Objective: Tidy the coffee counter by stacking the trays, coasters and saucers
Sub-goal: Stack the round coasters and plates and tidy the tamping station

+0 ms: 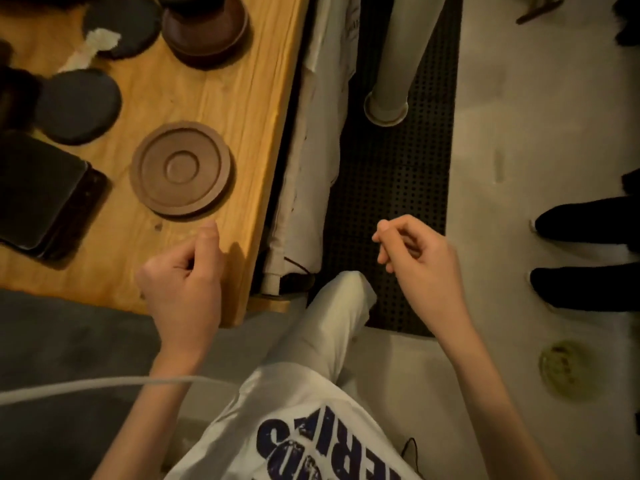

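Observation:
A round brown wooden saucer (181, 169) with ringed grooves lies alone on the wooden counter (242, 109). Behind it stands a stack of similar brown saucers (206, 32). Two dark round coasters (78, 105) (123, 26) lie to the left, and dark rectangular trays (45, 192) are stacked at the left edge. My left hand (183, 275) hovers over the counter's near corner, just short of the single saucer, fingers loosely curled, holding nothing. My right hand (415, 261) hangs off the counter above the floor mat, fingers loosely curled and empty.
A crumpled white napkin (91, 50) lies between the coasters. A black perforated floor mat (391, 174) runs beside the counter. Another person's legs (398, 64) stand on it, and dark shoes (588, 254) are at the right. A grey cable (86, 388) crosses the lower left.

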`<state>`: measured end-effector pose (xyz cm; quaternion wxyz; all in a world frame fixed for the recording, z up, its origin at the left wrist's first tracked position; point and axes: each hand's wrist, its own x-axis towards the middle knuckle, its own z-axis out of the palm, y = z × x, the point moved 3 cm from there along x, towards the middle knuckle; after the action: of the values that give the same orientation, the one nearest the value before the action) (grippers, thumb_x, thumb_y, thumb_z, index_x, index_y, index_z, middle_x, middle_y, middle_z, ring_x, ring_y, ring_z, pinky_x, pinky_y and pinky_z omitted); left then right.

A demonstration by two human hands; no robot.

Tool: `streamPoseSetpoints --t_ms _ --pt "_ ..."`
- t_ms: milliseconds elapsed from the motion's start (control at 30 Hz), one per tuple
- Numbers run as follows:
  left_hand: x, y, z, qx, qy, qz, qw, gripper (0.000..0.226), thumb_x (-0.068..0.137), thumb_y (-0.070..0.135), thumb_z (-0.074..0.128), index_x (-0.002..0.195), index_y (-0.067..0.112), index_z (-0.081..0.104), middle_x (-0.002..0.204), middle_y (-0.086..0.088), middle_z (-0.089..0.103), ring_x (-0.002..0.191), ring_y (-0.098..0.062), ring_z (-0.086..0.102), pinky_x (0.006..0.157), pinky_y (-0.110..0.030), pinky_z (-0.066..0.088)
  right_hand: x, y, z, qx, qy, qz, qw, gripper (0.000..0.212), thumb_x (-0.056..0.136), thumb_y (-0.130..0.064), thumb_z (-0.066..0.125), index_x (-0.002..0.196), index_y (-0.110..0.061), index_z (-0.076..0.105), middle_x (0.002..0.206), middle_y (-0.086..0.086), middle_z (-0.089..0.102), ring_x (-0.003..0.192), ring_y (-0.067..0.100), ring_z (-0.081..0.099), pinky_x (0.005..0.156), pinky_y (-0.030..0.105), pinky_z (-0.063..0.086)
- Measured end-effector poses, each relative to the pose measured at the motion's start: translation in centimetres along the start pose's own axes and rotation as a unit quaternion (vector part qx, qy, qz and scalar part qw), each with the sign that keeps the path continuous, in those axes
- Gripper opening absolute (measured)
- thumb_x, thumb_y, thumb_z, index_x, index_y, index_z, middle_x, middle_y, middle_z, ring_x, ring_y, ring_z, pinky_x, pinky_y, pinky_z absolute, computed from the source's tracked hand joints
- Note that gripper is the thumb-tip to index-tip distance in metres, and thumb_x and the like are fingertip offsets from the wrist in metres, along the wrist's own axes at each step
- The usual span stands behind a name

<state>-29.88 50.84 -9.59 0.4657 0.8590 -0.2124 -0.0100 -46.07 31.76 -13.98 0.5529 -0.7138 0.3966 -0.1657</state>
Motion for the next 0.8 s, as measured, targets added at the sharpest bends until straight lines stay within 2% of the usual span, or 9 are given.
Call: streamPoseSetpoints --t_ms 100,300,367,433,533,600,667,733,800 --pt "0.7 -0.4 0.1 -0.048 0.009 -0.100 0.994 0.056 0.097 0.032 0.050 0.049 0.004 0.043 0.042 -0.006 0.040 0.040 -0.023 0.035 0.045 -0.045 0.030 3.0 -2.5 0.5 0.000 -0.053 -0.038 0.998 0.024 0.098 -0.035 0.054 0.080 -0.024 0.066 0.066 -0.008 0.063 0.063 0.004 0.061 0.060 0.016 0.047" --pt "2.2 -0.4 0.4 -0.119 0.153 -0.201 0.960 0.048 0.092 0.035 0.050 0.048 0.015 0.050 0.040 0.007 0.041 0.039 -0.010 0.035 0.042 -0.027 0.029 9.5 -7.9 2.8 -0.029 -0.190 -0.079 0.978 0.023 0.099 -0.030 0.054 0.081 -0.020 0.066 0.066 0.000 0.062 0.061 0.017 0.058 0.056 0.020 0.044" --pt "2.3 -0.3 0.6 -0.103 0.208 -0.231 0.945 0.053 0.095 0.030 0.051 0.043 0.019 0.043 0.039 0.007 0.041 0.038 -0.011 0.035 0.042 -0.031 0.029 11.2 -10.1 3.7 -0.040 -0.240 -0.091 0.966 0.023 0.099 -0.031 0.054 0.082 -0.020 0.066 0.068 0.005 0.061 0.062 0.022 0.056 0.055 0.025 0.043" --pt "2.7 -0.3 0.6 -0.085 0.260 -0.257 0.927 0.054 0.096 0.024 0.050 0.044 0.015 0.040 0.039 0.007 0.042 0.038 -0.009 0.034 0.042 -0.033 0.029 13.2 -12.6 4.4 -0.057 -0.280 -0.111 0.952 0.023 0.099 -0.031 0.054 0.082 -0.020 0.065 0.068 0.007 0.060 0.063 0.022 0.056 0.056 0.026 0.043" --pt "2.9 -0.1 0.7 -0.057 0.304 -0.293 0.905 0.053 0.098 0.022 0.050 0.046 0.013 0.042 0.041 0.005 0.044 0.039 -0.004 0.035 0.042 -0.026 0.031 15.5 -15.3 5.1 -0.079 -0.305 -0.139 0.939 0.022 0.099 -0.033 0.054 0.082 -0.024 0.063 0.068 0.002 0.060 0.061 0.013 0.055 0.054 0.016 0.041" --pt "3.0 0.1 0.5 -0.046 0.322 -0.297 0.898 0.053 0.098 0.019 0.050 0.047 0.009 0.043 0.040 0.001 0.039 0.040 -0.008 0.035 0.042 -0.033 0.029 16.9 -16.7 5.8 -0.108 -0.315 -0.159 0.929 0.020 0.099 -0.033 0.055 0.083 -0.026 0.063 0.068 -0.001 0.060 0.061 0.008 0.053 0.056 0.013 0.040" --pt "3.5 0.3 0.8 -0.033 0.320 -0.296 0.899 0.054 0.097 0.019 0.050 0.046 0.001 0.042 0.042 -0.012 0.040 0.041 -0.012 0.032 0.044 -0.039 0.026 17.7 -16.8 6.0 -0.124 -0.296 -0.185 0.929 0.015 0.099 -0.032 0.056 0.088 -0.025 0.063 0.070 -0.003 0.059 0.064 0.010 0.053 0.056 0.014 0.039" --pt "3.5 0.7 0.2 0.000 0.320 -0.272 0.907 0.057 0.095 0.026 0.048 0.047 -0.004 0.043 0.043 -0.018 0.043 0.042 -0.018 0.032 0.044 -0.037 0.026 18.1 -17.2 6.9 -0.147 -0.301 -0.206 0.919 0.008 0.097 -0.032 0.058 0.095 -0.026 0.061 0.077 -0.005 0.059 0.070 0.009 0.054 0.059 0.013 0.040" --pt "3.7 1.2 0.2 0.034 0.292 -0.256 0.921 0.055 0.093 0.035 0.044 0.052 -0.002 0.048 0.047 -0.018 0.045 0.044 -0.022 0.038 0.047 -0.038 0.030 18.9 -17.3 7.4 -0.185 -0.290 -0.228 0.911 0.018 0.095 -0.037 0.060 0.110 -0.026 0.057 0.094 -0.006 0.058 0.084 0.007 0.054 0.069 0.014 0.040"
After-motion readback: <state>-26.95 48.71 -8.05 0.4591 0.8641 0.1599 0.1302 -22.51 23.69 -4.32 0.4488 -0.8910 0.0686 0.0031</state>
